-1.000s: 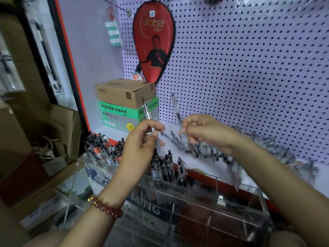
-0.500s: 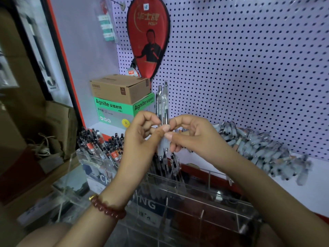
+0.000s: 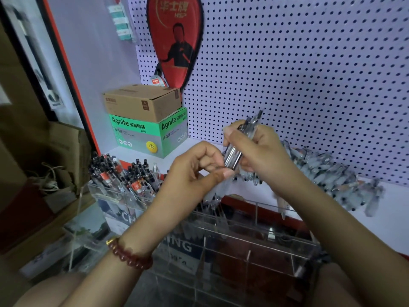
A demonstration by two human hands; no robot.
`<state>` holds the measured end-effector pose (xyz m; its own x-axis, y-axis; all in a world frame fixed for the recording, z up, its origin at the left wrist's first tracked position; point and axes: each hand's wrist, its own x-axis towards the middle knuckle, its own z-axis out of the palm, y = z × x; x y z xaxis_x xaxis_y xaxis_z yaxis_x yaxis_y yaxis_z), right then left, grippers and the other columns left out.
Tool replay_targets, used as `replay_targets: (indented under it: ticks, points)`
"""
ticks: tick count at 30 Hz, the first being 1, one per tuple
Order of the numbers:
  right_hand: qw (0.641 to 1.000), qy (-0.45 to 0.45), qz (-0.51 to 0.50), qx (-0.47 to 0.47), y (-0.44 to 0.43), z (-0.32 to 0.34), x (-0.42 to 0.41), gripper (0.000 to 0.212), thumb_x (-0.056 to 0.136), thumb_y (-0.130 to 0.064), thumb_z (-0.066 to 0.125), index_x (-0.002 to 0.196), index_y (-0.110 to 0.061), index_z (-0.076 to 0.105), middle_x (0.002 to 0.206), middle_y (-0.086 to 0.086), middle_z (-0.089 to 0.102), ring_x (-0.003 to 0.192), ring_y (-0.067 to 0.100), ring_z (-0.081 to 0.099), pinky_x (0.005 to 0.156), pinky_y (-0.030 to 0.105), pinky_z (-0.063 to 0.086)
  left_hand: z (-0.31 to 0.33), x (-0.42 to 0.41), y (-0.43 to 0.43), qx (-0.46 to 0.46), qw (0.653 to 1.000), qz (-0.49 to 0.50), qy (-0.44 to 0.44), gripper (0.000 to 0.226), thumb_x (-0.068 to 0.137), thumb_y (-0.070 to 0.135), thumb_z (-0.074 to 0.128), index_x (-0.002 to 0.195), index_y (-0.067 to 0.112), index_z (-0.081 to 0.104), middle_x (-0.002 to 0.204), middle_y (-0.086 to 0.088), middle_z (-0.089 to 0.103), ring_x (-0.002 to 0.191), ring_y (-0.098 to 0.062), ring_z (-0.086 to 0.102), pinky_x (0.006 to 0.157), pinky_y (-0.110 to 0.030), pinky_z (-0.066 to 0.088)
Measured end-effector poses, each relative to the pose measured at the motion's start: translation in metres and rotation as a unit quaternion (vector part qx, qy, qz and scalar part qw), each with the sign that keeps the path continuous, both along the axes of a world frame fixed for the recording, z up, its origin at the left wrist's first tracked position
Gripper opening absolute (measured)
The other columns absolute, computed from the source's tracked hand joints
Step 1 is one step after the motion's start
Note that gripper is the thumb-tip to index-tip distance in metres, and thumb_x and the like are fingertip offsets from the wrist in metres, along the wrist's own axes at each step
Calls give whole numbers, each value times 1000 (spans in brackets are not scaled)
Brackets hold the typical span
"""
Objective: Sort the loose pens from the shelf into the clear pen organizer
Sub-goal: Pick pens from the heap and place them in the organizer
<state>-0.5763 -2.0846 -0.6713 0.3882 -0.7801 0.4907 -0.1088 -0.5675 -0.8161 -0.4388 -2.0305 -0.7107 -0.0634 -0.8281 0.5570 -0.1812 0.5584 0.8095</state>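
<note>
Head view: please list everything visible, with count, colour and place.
pegboard: one, white, back wall
racket cover: one, red, hanging on pegboard
shelf: one, white, below pegboard
green box: one, green, shelf's left end
cardboard box: one, brown, on green box
loose pens: a heap, clear-grey, shelf's right part
clear pen organizer: one, transparent, before shelf
stored pens: many, black and red, organizer's left part
held pens: a few, clear, above organizer
bracelet: one, red-brown, left wrist
left hand: pinches held pens low
right hand: grips held pens higher
</note>
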Motion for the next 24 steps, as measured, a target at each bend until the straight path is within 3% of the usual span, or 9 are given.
replay_targets:
  ticks: [4, 7, 9, 11, 13, 16, 21, 24]
  points:
    - [992, 44, -107, -54, -16, 0, -14, 42, 95, -21, 54, 70, 13, 50, 43, -1, 34, 36, 11, 31, 44, 23, 29, -6, 13, -6, -6, 984, 127, -128, 23, 79, 10, 75, 86, 23, 58, 89, 8, 68, 84, -7, 60, 63, -25, 44]
    - [987, 127, -100, -19, -25, -6, -21, 41, 91, -26, 59, 77, 11, 58, 43, 1, 40, 35, 14, 36, 43, 26, 35, -10, 23, -7, 7, 961, 173, -217, 26, 79, 18, 76, 89, 34, 59, 95, 12, 63, 88, -14, 60, 78, -31, 47]
    - [978, 194, -83, 0, -26, -11, -19, 38, 90, -30, 60, 81, 6, 64, 44, 2, 49, 37, 16, 46, 46, 34, 46, -12, 24, -7, 11, 947, 184, -262, 31, 78, 23, 77, 90, 43, 56, 96, 24, 59, 93, -8, 57, 86, -27, 45]
    - [965, 259, -45, 4, -26, -15, -17, 41, 90, -35, 62, 76, 3, 62, 38, -3, 52, 35, 11, 51, 50, 32, 51, -13, 23, -6, -6, 933, 196, -302, 27, 78, 29, 77, 98, 40, 62, 95, 35, 51, 99, -1, 50, 93, -27, 38]
    - [942, 334, 13, 4, -26, -17, -16, 43, 88, -38, 64, 62, -6, 53, 38, -3, 49, 34, 6, 46, 48, 28, 45, -14, 22, -6, -14, 915, 219, -340, 29, 78, 35, 75, 106, 34, 66, 94, 37, 46, 104, -1, 43, 97, -29, 26]
    - [895, 443, 58, -17, -25, -23, -13, 49, 82, -41, 71, 54, -12, 43, 47, -3, 36, 35, 6, 32, 47, 27, 28, -15, 22, -5, -14, 896, 244, -372, 32, 77, 40, 73, 109, 36, 66, 96, 28, 53, 106, 1, 39, 94, -23, 13]
    - [893, 447, 55, 20, -24, -33, -6, 33, 76, -35, 78, 71, -9, 58, 62, 0, 51, 54, 11, 48, 54, 27, 40, -17, 21, -6, -17, 884, 260, -387, 25, 77, 41, 73, 101, 38, 68, 92, 27, 55, 111, -3, 46, 103, -32, 11]
    - [900, 424, 68, 78, -22, -33, -6, 29, 77, -27, 79, 74, -2, 64, 64, 8, 62, 54, 16, 56, 51, 25, 43, -17, 21, -7, -17, 881, 267, -390, 23, 76, 41, 73, 98, 37, 69, 89, 28, 52, 112, -4, 47, 103, -30, 9]
